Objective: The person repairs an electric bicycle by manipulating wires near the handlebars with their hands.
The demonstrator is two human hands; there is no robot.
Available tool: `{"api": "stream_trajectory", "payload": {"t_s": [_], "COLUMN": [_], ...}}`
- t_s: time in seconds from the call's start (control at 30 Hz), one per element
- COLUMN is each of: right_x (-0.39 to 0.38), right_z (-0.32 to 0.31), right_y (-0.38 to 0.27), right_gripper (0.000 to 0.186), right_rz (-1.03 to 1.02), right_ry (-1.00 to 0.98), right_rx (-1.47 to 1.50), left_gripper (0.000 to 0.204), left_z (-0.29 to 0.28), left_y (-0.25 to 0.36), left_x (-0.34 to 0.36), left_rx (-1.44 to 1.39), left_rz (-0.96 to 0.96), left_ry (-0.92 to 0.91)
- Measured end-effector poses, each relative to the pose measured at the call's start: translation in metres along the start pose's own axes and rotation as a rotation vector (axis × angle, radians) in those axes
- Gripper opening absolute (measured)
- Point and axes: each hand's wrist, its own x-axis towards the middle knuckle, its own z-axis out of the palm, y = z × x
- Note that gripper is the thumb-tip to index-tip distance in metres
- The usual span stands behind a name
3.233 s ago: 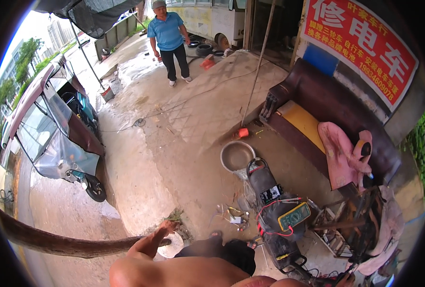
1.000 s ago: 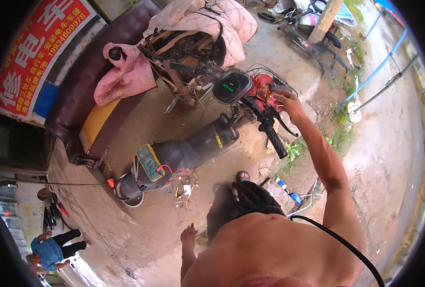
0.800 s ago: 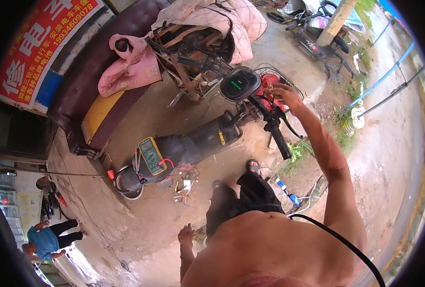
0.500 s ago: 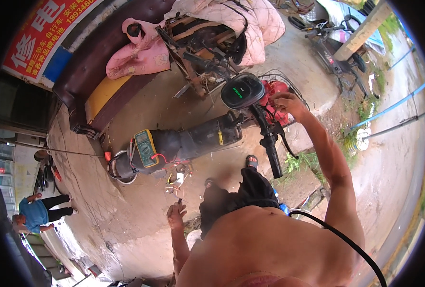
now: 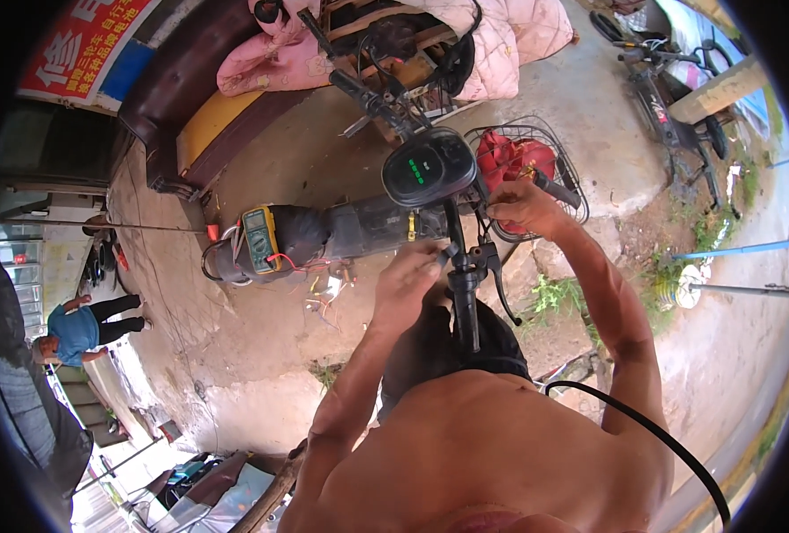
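The handlebar of an electric scooter [image 5: 468, 293] crosses in front of me, with a round-cornered display [image 5: 428, 167] showing green digits. My left hand [image 5: 409, 280] is beside the bar by the brake lever [image 5: 494, 275], its fingers closed on a small dark piece at the fingertips. Beyond the display, my right hand [image 5: 526, 209] is pinched near the front of the scooter. A dark, rod-like thing [image 5: 554, 188] sticks out past its fingers over the wire basket [image 5: 581, 209]; its kind is unclear. Red cloth or plastic [image 5: 514, 155] lies in the basket.
On the scooter's rear lies a yellow multimeter [image 5: 259, 238] with a red lead. Loose wires [image 5: 330, 289] hang below. A yellow-handled tool [image 5: 412, 226] rests on the footboard. Behind are a brown sofa [image 5: 177, 98] and a pink-quilted vehicle [image 5: 501, 53]. A person [image 5: 79, 330] stands at left.
My left hand has come up from low beside my body to the handlebar. The right hand stays by the basket, where a dark rod-like thing now shows. The view has shifted.
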Motion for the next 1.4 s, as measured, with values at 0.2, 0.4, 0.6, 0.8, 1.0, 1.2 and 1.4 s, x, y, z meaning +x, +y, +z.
{"api": "stream_trajectory", "payload": {"t_s": [0.2, 0.4, 0.6, 0.8, 1.0, 1.2, 1.4], "right_x": [-0.001, 0.003, 0.005, 0.01, 0.014, 0.02, 0.015], "right_z": [-0.004, 0.001, 0.001, -0.003, -0.006, -0.001, -0.002], "right_y": [0.008, 0.029, 0.037, 0.04, 0.04, 0.049, 0.038], "right_gripper": [0.031, 0.017, 0.016, 0.017, 0.016, 0.014, 0.013], "right_rz": [0.043, 0.109, 0.142, 0.126, 0.111, 0.045, 0.068], "right_ry": [0.003, -0.105, -0.152, -0.18, -0.187, -0.2, -0.235], "right_rx": [0.127, 0.617, 0.756, 0.746, 0.678, 0.58, 0.567], "left_gripper": [0.013, 0.015, 0.022, 0.023, 0.022, 0.018, 0.018], "left_z": [0.05, 0.067, 0.065, 0.064, 0.066, 0.061, 0.056], "left_y": [-0.003, 0.0, 0.005, 0.01, 0.013, 0.021, 0.033], "left_x": [0.058, 0.086, 0.099, 0.098, 0.092, 0.085, 0.093], "left_rx": [-0.067, 0.322, 0.722, 0.776, 0.799, 0.566, 0.728], "left_rz": [0.033, 0.029, 0.136, 0.114, 0.171, 0.102, 0.229], "left_ry": [-0.11, -0.045, -0.011, -0.022, -0.014, -0.039, -0.355]}}
